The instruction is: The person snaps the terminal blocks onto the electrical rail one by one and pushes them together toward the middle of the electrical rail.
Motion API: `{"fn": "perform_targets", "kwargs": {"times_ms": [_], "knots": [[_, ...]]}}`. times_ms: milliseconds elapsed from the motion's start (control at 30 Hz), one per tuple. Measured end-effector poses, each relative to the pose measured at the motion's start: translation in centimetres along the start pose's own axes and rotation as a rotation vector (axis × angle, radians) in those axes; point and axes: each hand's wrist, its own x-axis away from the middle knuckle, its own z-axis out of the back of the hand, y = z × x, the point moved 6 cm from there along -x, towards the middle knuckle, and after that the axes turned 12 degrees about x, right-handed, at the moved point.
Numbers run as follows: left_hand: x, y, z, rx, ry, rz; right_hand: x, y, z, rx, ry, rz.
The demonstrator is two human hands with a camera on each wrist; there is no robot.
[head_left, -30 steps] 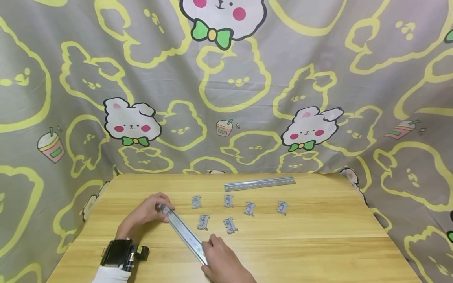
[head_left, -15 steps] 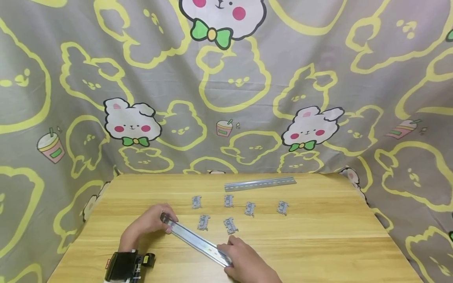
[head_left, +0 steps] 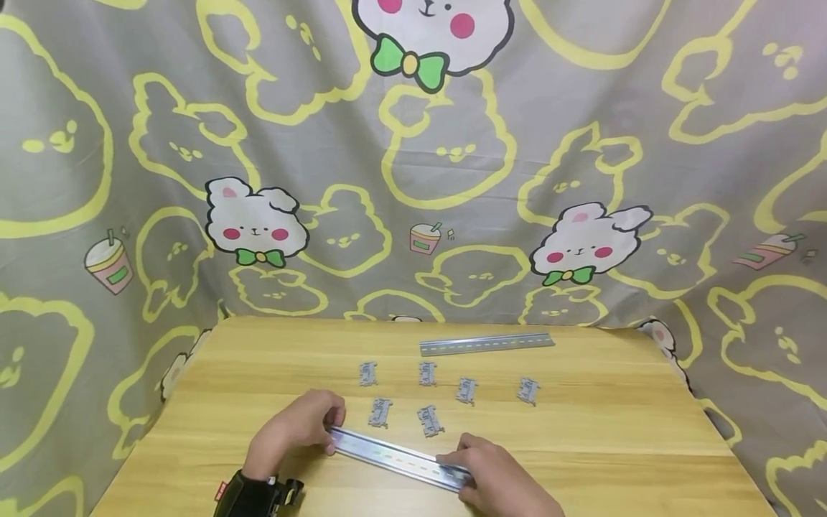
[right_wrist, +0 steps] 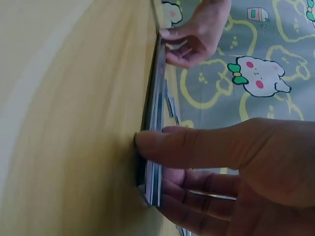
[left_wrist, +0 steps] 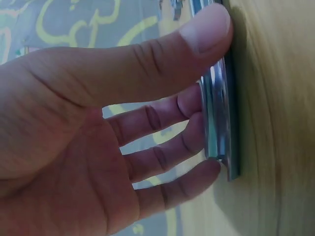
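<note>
A slotted metal DIN rail (head_left: 388,456) lies slightly slanted near the front of the table, its right end closer to me. My left hand (head_left: 300,425) pinches its left end; in the left wrist view, the thumb (left_wrist: 206,34) is on one edge of the rail (left_wrist: 216,118) and fingertips are at the other. At the right end, my right hand (head_left: 500,474) grips the rail between thumb and fingers, also visible in the right wrist view, where the rail (right_wrist: 156,98) runs low along the tabletop. Just behind it are grey terminal blocks (head_left: 380,413), the closest being another block (head_left: 430,421).
A second DIN rail (head_left: 487,345) lies at the back of the wooden table (head_left: 620,445). Several more terminal blocks, among them a rightmost one (head_left: 528,390), are spread between the two rails. A patterned curtain (head_left: 362,143) surrounds the table's back and sides.
Both hands have swung the held rail from a steep diagonal to nearly crosswise, moving it right; its left end came down toward me. The head view has shifted slightly. Blocks and back rail stay put.
</note>
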Motion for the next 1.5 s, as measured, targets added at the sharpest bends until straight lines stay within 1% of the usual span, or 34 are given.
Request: {"fn": "perform_targets", "kwargs": {"times_ms": [133, 233, 333, 467, 667, 800, 1000, 1200, 1367, 1500], "knots": [[0.0, 1.0, -0.7, -0.009, -0.016, -0.003, 0.4, 1.0, 0.8, 0.002, 0.034, 0.026], [-0.2, 1.5, -1.6, -0.013, -0.039, 0.006, 0.8, 2.0, 1.1, 0.001, 0.034, 0.03], [-0.4, 1.9, -2.3, -0.039, -0.059, 0.008, 1.2, 2.8, 1.4, 0.004, 0.026, 0.034], [-0.7, 2.7, -3.0, -0.054, -0.071, -0.025, 1.7, 3.9, 2.0, -0.002, 0.034, 0.043], [-1.3, 3.7, -3.8, -0.062, -0.077, -0.075, 2.1, 5.6, 2.6, -0.05, 0.038, 0.032], [-1.5, 3.7, -3.9, -0.085, -0.064, -0.07, 2.0, 6.5, 2.8, -0.087, 0.038, 0.021], [-1.5, 3.4, -3.9, -0.115, -0.046, -0.045, 1.7, 7.1, 2.9, -0.101, 0.042, 0.017], [-1.6, 3.7, -3.8, -0.157, -0.012, -0.066, 1.6, 7.5, 3.1, -0.108, 0.051, 0.02], [-1.6, 3.9, -3.8, -0.173, -0.009, -0.053, 1.5, 7.5, 3.1, -0.104, 0.047, 0.028], [-1.6, 3.9, -3.9, -0.184, -0.012, -0.042, 1.4, 7.4, 3.1, -0.109, 0.046, 0.014]]}}
